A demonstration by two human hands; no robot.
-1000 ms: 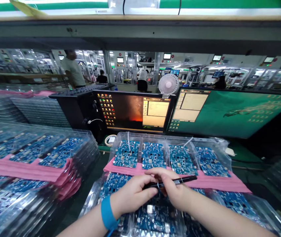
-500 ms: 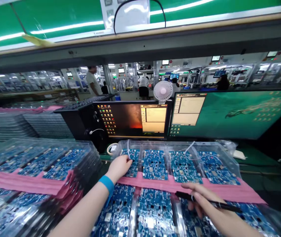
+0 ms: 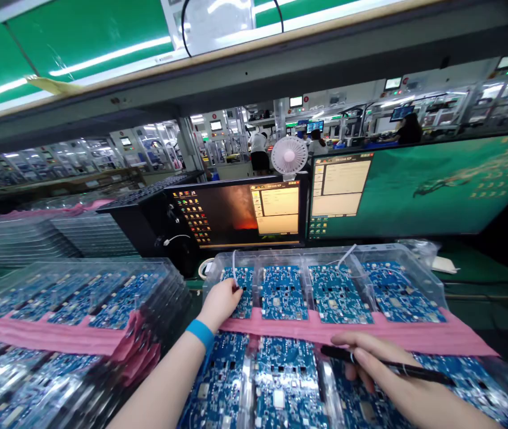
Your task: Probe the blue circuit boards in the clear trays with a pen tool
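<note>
A clear plastic tray [image 3: 423, 262] holds rows of blue circuit boards [image 3: 284, 292], with a pink foam strip [image 3: 307, 329] across its middle. My left hand [image 3: 223, 298], wearing a blue wristband [image 3: 200, 334], reaches over the far-left circuit board. Its fingers are pinched at the lower end of a thin white cable [image 3: 234, 265] that stands up from that board; the exact grip is partly hidden. My right hand [image 3: 381, 363] is closed around a black pen [image 3: 408, 370], over the foam strip and the near row of boards. The pen's tip end points left.
Stacked clear trays [image 3: 171, 292] with more boards and pink strips stand at left. Behind are a black computer case [image 3: 142, 223], two monitors [image 3: 236, 214], a small fan [image 3: 289, 156] and a tape roll [image 3: 204, 269]. A shelf beam [image 3: 245, 77] crosses overhead. People work in the background.
The view has tilted and shifted slightly, so the tray and monitors sit differently in the picture. Both hands keep about the same place over the tray, pinch and pen grip unchanged.
</note>
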